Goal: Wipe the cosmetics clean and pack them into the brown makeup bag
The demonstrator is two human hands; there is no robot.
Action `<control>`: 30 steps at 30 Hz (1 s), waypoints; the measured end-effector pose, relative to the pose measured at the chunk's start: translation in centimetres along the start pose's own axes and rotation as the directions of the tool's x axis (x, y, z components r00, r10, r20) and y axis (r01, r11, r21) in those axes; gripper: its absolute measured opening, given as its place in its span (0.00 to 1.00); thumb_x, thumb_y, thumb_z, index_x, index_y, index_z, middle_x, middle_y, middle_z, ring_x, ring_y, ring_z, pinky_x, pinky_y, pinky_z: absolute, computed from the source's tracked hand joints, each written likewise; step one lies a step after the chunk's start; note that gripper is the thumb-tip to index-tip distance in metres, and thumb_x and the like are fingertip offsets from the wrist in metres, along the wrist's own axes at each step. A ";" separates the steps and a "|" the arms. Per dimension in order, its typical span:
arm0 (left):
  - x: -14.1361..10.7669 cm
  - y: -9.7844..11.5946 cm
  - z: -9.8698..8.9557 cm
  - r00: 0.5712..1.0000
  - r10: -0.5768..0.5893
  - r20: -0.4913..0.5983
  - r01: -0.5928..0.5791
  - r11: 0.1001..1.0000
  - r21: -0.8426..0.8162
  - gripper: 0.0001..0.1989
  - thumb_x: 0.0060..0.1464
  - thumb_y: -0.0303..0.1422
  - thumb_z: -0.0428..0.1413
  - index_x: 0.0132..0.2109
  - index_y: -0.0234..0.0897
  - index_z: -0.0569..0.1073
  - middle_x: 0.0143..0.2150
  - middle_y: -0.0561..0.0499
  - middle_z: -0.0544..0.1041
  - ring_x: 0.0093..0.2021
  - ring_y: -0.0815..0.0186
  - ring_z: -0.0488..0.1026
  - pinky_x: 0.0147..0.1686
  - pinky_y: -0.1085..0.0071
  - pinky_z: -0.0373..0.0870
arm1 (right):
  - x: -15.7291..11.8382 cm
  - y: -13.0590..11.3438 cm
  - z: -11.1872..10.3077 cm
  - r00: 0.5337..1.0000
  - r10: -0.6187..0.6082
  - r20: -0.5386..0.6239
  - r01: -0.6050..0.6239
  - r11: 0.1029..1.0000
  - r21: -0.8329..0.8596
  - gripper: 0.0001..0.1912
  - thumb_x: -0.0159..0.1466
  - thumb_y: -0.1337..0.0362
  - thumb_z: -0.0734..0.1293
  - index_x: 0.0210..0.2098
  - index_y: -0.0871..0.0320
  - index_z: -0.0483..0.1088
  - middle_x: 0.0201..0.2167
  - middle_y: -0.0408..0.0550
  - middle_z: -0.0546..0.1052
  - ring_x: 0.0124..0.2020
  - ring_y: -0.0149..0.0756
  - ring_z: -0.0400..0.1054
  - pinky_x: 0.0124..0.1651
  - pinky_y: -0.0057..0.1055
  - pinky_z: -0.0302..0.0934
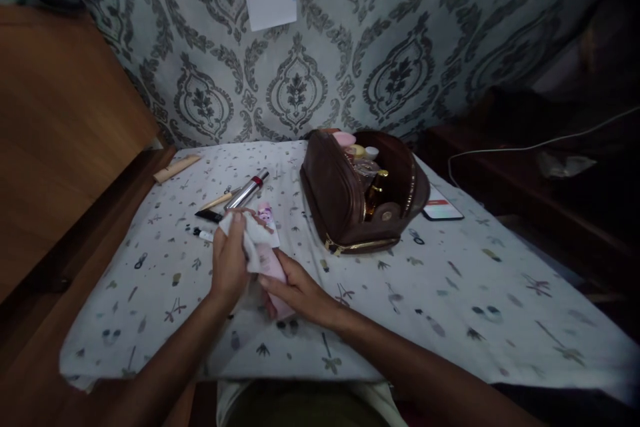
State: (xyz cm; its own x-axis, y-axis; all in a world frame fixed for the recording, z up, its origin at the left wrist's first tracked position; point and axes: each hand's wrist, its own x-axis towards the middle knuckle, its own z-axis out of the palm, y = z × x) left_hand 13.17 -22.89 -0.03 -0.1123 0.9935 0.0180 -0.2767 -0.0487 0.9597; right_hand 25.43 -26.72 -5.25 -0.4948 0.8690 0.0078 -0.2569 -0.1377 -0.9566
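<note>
My right hand [300, 290] is wrapped round a pink bottle [279, 287], which is tilted over the patterned cloth. Pinched in my left hand [231, 260] is a white wipe [254, 240], pressed against the bottle's upper end. Just beyond my hands lie a pink tube [267, 213], a silver tube with a red band [247, 190], a thin brush [217, 201], a black item [209, 215] and a small white item [203, 234]. A brown bag [334, 190] stands open to the right, holding bottles and jars.
The table has a white printed cloth [430, 293]. A phone [444, 205] lies behind the bag's right side. A wooden piece [177, 169] rests at the back left. Brown wooden furniture [65, 127] stands at the left, and a white cable [525, 147] runs at the right.
</note>
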 end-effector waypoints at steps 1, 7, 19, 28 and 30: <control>-0.2 -0.3 -0.1 0.997 0.069 0.039 -0.072 0.993 0.090 0.19 0.56 0.50 0.58 0.40 0.38 0.73 0.33 0.52 0.76 0.32 0.67 0.73 0.33 0.74 0.70 | 0.0 -0.2 0.1 0.998 -0.031 -0.046 0.030 0.999 -0.024 0.20 0.64 0.50 0.69 0.47 0.56 0.64 0.24 0.37 0.71 0.21 0.29 0.65 0.25 0.26 0.61; -0.4 -0.9 -0.3 0.977 0.179 0.112 -0.207 0.917 0.342 0.21 0.57 0.52 0.57 0.42 0.38 0.73 0.32 0.53 0.74 0.29 0.70 0.68 0.28 0.77 0.66 | 0.1 -0.2 0.1 0.994 -0.039 -0.098 0.042 0.999 0.033 0.29 0.60 0.47 0.71 0.55 0.55 0.66 0.25 0.38 0.72 0.21 0.30 0.65 0.27 0.28 0.64; -0.9 -0.4 0.7 0.990 -0.073 -0.117 0.089 0.985 0.144 0.25 0.54 0.58 0.57 0.41 0.39 0.73 0.22 0.58 0.70 0.25 0.67 0.72 0.23 0.76 0.68 | 0.9 0.5 -0.5 0.985 0.042 -0.169 0.037 0.898 0.439 0.29 0.54 0.40 0.74 0.38 0.60 0.73 0.23 0.41 0.74 0.23 0.26 0.67 0.30 0.24 0.62; -2.9 -3.5 0.7 0.991 0.082 0.108 -0.116 0.925 0.361 0.20 0.62 0.49 0.53 0.53 0.41 0.72 0.57 0.46 0.75 0.64 0.60 0.67 0.65 0.66 0.60 | 1.5 0.4 -0.4 0.923 -0.035 -0.382 0.224 0.858 0.462 0.22 0.50 0.52 0.80 0.39 0.53 0.73 0.28 0.36 0.74 0.25 0.26 0.62 0.28 0.22 0.56; -3.2 -3.8 0.5 0.980 0.098 0.175 -0.161 0.904 0.396 0.22 0.65 0.46 0.49 0.60 0.40 0.67 0.61 0.44 0.72 0.66 0.60 0.65 0.67 0.62 0.56 | 1.6 0.4 -0.5 0.919 -0.008 -0.395 0.221 0.839 0.498 0.24 0.47 0.54 0.81 0.39 0.53 0.73 0.29 0.36 0.74 0.27 0.26 0.65 0.31 0.22 0.59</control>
State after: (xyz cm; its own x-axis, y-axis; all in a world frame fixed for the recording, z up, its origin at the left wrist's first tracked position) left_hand 15.09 -25.88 -3.58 0.0298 0.9866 0.1603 0.1462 -0.1630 0.9757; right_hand 24.96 -25.18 -5.75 -0.1249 0.9871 -0.1001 -0.7381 -0.1599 -0.6554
